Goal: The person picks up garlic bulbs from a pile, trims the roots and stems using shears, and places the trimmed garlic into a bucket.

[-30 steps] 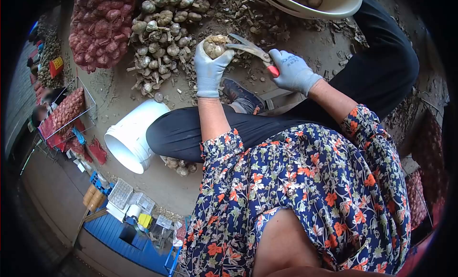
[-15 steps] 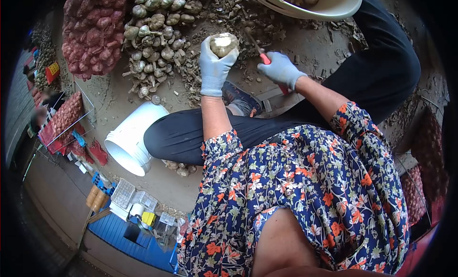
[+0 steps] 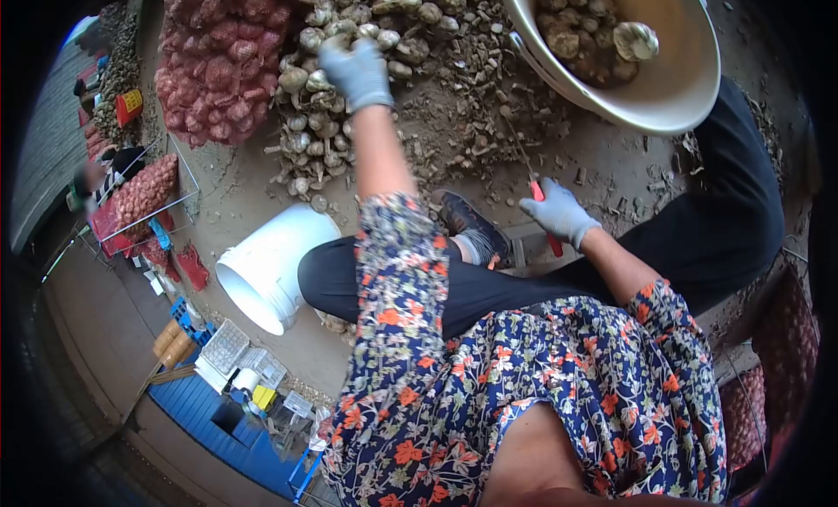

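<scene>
My left hand (image 3: pixel 356 73), in a grey glove, reaches onto the heap of garlic bulbs (image 3: pixel 310 144) at the upper middle. Its fingers are blurred, and whether they grip a bulb is not clear. My right hand (image 3: pixel 563 213), also gloved, is closed round the red handle of a knife (image 3: pixel 536 191); its thin blade points up and away over the ground. A pale garlic bulb (image 3: pixel 635 41) shows inside the cream bucket (image 3: pixel 690 88) at the upper right, above darker bulbs (image 3: pixel 567 42).
A red mesh sack of garlic (image 3: pixel 218 66) stands left of the heap. A white bucket (image 3: pixel 271 267) lies on its side by my knee. Dry stalk scraps (image 3: pixel 471 114) litter the ground. Farther left, a person (image 3: pixel 109 171) is near another filled sack (image 3: pixel 144 193).
My left hand has moved from in front of me up to the heap, no longer holding the trimmed garlic bulb. A pale bulb now shows in the cream bucket. My right hand keeps the knife.
</scene>
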Action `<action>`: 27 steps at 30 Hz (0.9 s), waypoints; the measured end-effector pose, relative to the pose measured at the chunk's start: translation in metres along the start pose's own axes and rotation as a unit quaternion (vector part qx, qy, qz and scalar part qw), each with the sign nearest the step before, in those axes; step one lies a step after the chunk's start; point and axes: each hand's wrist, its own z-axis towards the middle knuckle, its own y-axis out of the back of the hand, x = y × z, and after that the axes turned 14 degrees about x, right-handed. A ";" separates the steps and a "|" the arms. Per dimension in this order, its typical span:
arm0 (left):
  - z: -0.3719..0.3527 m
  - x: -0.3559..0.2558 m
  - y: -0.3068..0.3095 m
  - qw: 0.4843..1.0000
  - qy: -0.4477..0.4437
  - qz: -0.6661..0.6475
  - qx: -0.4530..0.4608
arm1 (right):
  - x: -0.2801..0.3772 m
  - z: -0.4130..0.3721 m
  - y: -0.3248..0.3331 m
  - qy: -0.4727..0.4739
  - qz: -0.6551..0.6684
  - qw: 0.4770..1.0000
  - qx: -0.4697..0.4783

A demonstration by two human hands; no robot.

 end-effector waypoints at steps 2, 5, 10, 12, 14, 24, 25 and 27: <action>0.051 0.059 0.030 0.973 0.023 0.228 -0.014 | 0.006 -0.004 -0.001 -0.007 0.009 1.000 0.012; 0.093 0.068 0.047 0.910 0.087 0.392 0.100 | 0.009 -0.007 -0.002 -0.012 0.004 1.000 0.016; 0.119 0.091 0.060 0.866 0.087 0.450 0.199 | 0.008 -0.011 -0.004 -0.006 0.009 1.000 0.002; 0.076 0.068 0.065 0.943 0.032 0.297 0.149 | 0.017 -0.015 -0.002 0.047 0.039 0.998 -0.030; 0.014 0.018 0.067 0.987 -0.007 0.052 0.150 | 0.018 -0.010 -0.001 0.110 -0.035 0.989 -0.096; -0.137 -0.040 0.034 0.952 -0.089 -0.165 0.243 | 0.070 -0.029 0.037 0.199 -0.295 0.887 -0.294; -0.140 -0.043 0.035 0.953 -0.096 -0.154 0.241 | 0.072 -0.030 0.037 0.194 -0.318 0.882 -0.288; -0.143 -0.048 0.038 0.960 -0.099 -0.106 0.239 | 0.068 -0.031 0.035 0.195 -0.324 0.881 -0.283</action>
